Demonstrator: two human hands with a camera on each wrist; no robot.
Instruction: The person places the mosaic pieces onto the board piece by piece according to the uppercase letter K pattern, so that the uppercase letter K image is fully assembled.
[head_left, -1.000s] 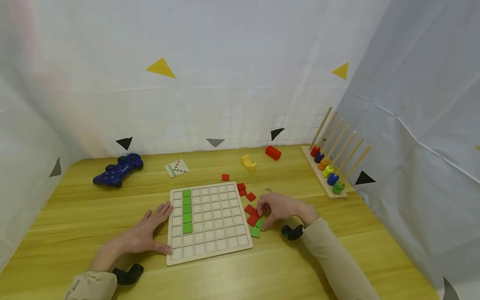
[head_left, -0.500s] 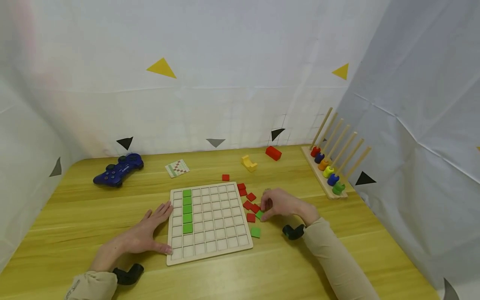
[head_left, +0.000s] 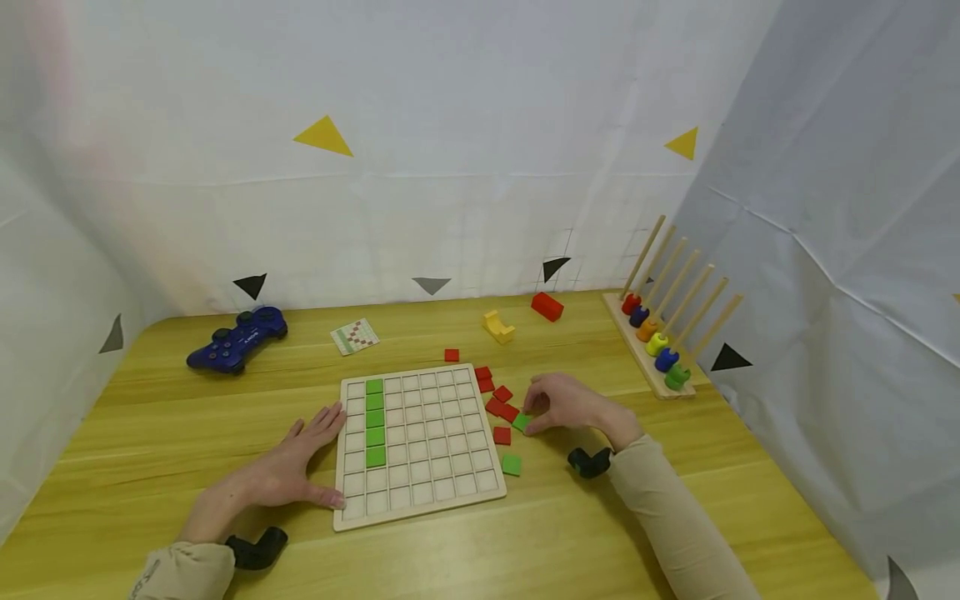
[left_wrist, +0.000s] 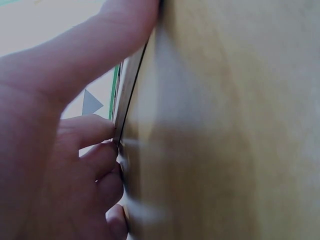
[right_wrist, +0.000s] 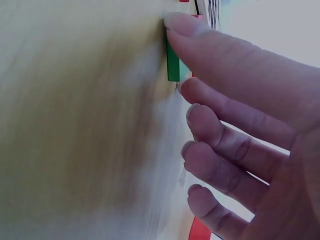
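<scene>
Seemingly to steady the grid board (head_left: 433, 428), the left hand (head_left: 288, 468) spreads wide at nine o'clock while, towards three, the right hand (head_left: 568, 403) pinches a green tile (head_left: 520, 422).

The left forearm (head_left: 187, 571), sleeved, enters from the lower left; the left wrist (head_left: 217, 504) is bare. The left grip (head_left: 300, 462) lies back side up, with its thumb spread well apart from its extended fingers. The right forearm (head_left: 675, 517), also sleeved, reaches in from the lower right to a bare right wrist (head_left: 618, 427). On the right grip (head_left: 566, 408), the thumb (right_wrist: 220, 47) opposes the index finger (right_wrist: 237, 112); the remaining fingers (right_wrist: 202, 160) curl side by side.
</scene>
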